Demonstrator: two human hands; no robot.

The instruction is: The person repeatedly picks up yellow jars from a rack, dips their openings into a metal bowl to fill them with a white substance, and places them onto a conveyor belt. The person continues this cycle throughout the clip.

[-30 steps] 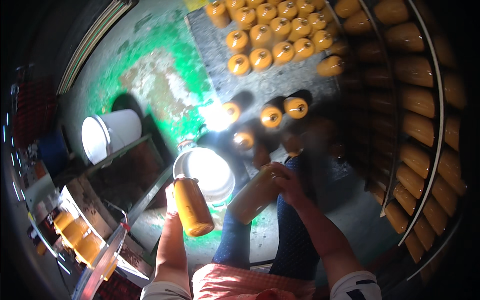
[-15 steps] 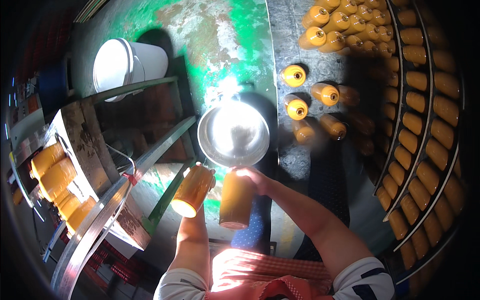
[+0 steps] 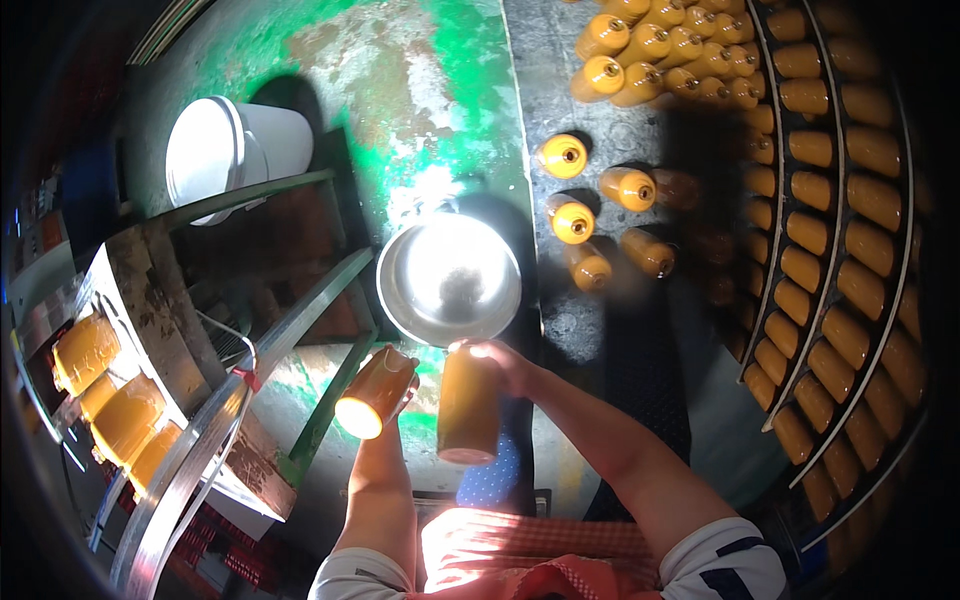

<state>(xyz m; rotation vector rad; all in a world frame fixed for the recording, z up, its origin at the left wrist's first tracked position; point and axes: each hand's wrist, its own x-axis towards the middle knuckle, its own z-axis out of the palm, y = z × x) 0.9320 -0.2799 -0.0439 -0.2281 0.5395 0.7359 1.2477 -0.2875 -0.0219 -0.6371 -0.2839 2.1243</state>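
Observation:
My left hand (image 3: 410,386) is closed round an orange-yellow glazed bottle (image 3: 378,385), tilted with its pale base toward me. My right hand (image 3: 508,366) grips a second orange-yellow bottle (image 3: 468,408) by its far end, base nearest me. The two bottles are side by side with a small gap. Just beyond them stands a round metal pot (image 3: 392,298), its inside bright with glare around a dark patch. The far end of the right bottle is by the pot's near rim; the fingers hide its neck.
Several similar bottles (image 3: 573,222) stand on the dark floor at right, with more packed behind. Curved racks of bottles (image 3: 802,268) line the far right. At left are a white bucket (image 3: 270,143), a metal-edged frame (image 3: 318,297) and more bottles (image 3: 128,412) on a surface.
The whole view has shifted, so the pot and floor bottles appear farther left. The left bottle has turned a little, its base swinging left. Both hands keep their bottles.

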